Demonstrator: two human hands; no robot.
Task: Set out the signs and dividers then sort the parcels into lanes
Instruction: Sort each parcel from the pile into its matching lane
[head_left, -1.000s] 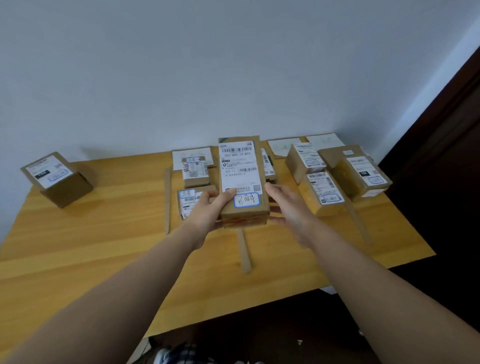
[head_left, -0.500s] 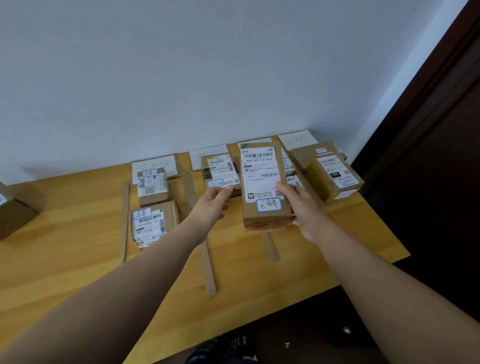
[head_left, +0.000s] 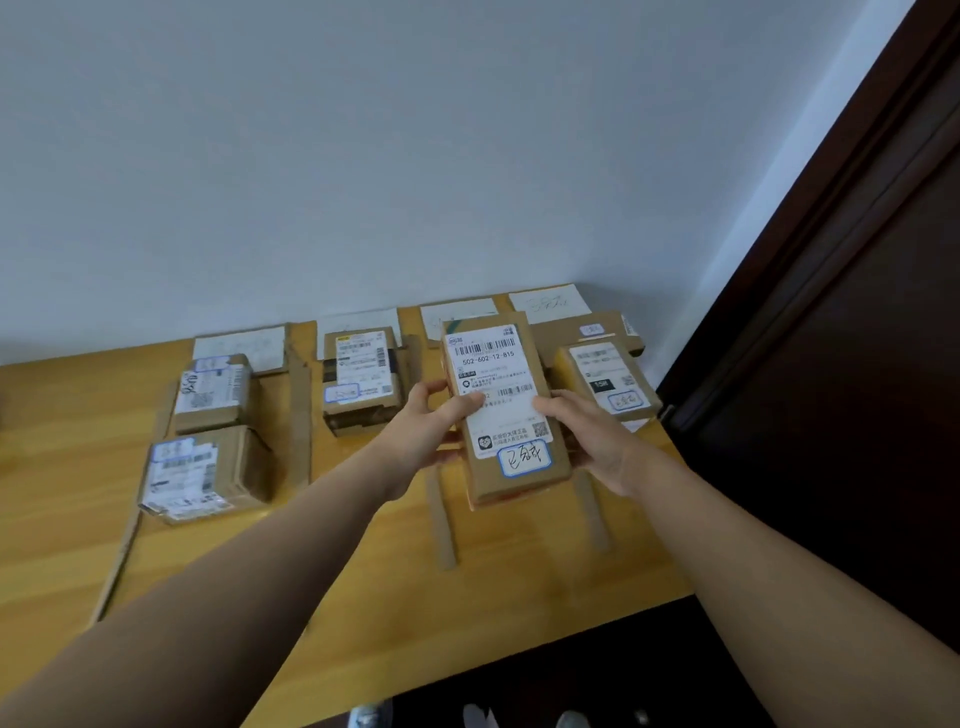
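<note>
A long brown parcel with a white shipping label and a blue-framed handwritten sticker is held between both hands above the third lane. My left hand grips its left side and my right hand its right side. White paper signs lie along the wall, one at the head of each lane. Cardboard strip dividers run toward me between the lanes. Two parcels sit in the left lane, a stacked parcel in the second, and another parcel in the right lane.
The wooden table stands against a pale wall. A dark door stands close to the table's right edge. Bare wood lies at the near ends of the lanes. Shoes show on the dark floor below the front edge.
The held parcel has moved right, from over the second lane to over the third. My view has swung right, so the lone box at the far left has left the frame.
</note>
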